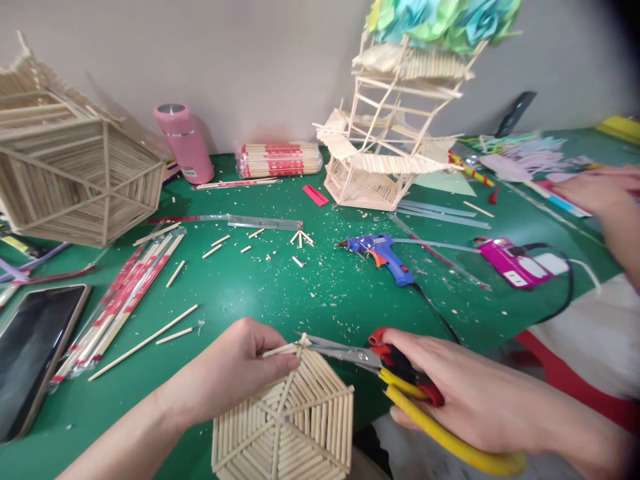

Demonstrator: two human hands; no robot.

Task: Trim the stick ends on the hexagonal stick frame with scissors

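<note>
Left hand pinching pale spoked wooden-stick panel; right hand gripping red-and-yellow-handled metal scissors.
Panel sits at left hand's 4 o'clock, right hand's 9; blades at its 12 o'clock corner.

Green flat-topped table, far side near the wall, left to right: pink cylindrical flask, clear plastic-wrapped bundle of pale wooden sticks, pale open-framed wooden stick tower. Blue plastic glue gun lies before the tower; magenta boxy plastic device sits right of the gun. Black rectangular glass-faced phone lies at near left, behind it a pale polygonal wooden stick model.
</note>
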